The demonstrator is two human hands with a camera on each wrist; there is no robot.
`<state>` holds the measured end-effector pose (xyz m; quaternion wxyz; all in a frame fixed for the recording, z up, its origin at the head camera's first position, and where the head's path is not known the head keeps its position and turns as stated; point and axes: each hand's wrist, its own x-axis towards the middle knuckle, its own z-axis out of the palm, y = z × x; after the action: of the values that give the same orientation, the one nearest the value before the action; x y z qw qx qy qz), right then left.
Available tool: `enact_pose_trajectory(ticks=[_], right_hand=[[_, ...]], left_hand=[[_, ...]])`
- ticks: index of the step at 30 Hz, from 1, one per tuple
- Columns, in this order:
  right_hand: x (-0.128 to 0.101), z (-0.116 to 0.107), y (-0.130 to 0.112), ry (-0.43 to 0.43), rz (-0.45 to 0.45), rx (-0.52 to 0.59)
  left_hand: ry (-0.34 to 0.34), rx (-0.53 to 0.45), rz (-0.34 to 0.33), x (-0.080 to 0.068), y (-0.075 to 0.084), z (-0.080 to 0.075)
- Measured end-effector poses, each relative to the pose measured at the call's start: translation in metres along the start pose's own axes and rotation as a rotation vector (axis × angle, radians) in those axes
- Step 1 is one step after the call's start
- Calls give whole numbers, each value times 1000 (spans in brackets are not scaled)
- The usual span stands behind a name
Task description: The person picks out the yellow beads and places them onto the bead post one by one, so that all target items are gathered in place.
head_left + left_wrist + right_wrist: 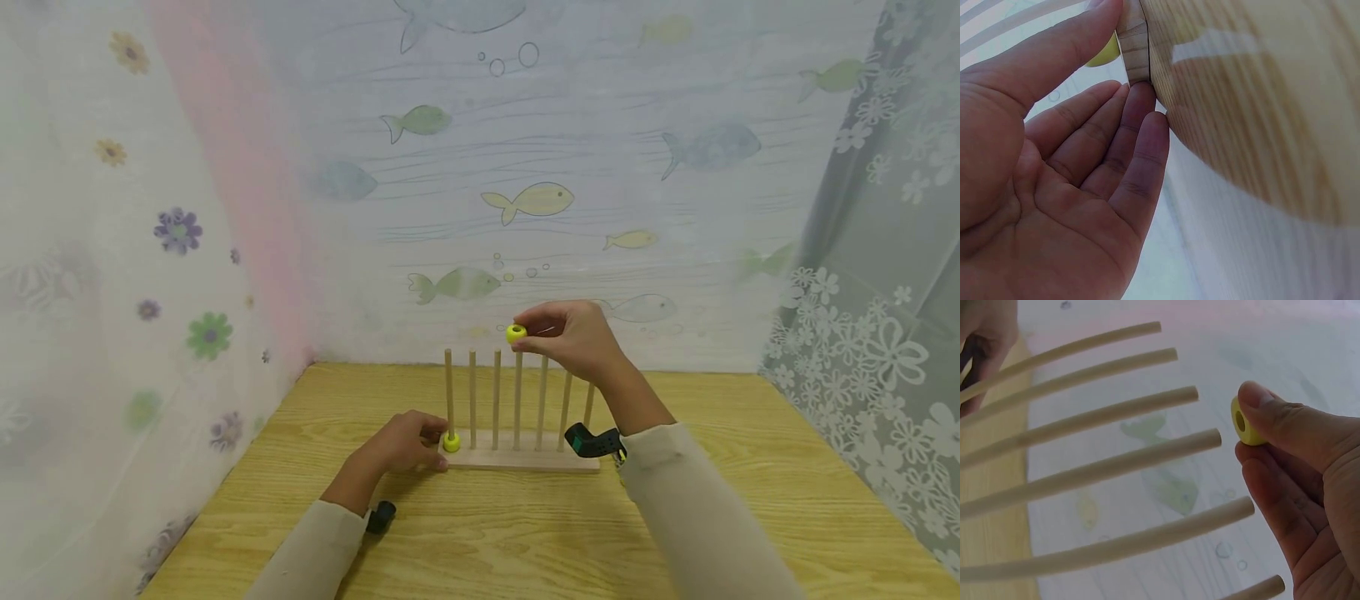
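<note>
At centre frame my right hand (573, 337) pinches a light, rigid, likely slippery yellow bead (515, 334) by its sides, while my open left hand (405, 446) steadies the peg rack (525, 458).

We've got a small yellow bead (515, 334) with a round hole through it, pinched up high just above the tip of the fourth peg of the wooden peg rack (525, 460), hole facing the peg; a second yellow bead (451, 442) sits threaded at the foot of the rack's leftmost peg, resting on the base
</note>
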<state>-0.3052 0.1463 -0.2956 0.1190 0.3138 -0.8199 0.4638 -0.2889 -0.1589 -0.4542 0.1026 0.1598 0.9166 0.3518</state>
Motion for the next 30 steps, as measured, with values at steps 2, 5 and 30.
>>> enact_pose_trajectory(ticks=[2, 5, 30], right_hand=[[1, 3, -2, -7, 0, -3], [2, 8, -3, -10, 3, -3], [13, 44, -19, -29, -91, -37]], left_hand=[[-1, 2, -1, 0, 0, 0], [-2, 0, -1, 0, 0, 0], [-6, 4, -19, 2, 1, 0]])
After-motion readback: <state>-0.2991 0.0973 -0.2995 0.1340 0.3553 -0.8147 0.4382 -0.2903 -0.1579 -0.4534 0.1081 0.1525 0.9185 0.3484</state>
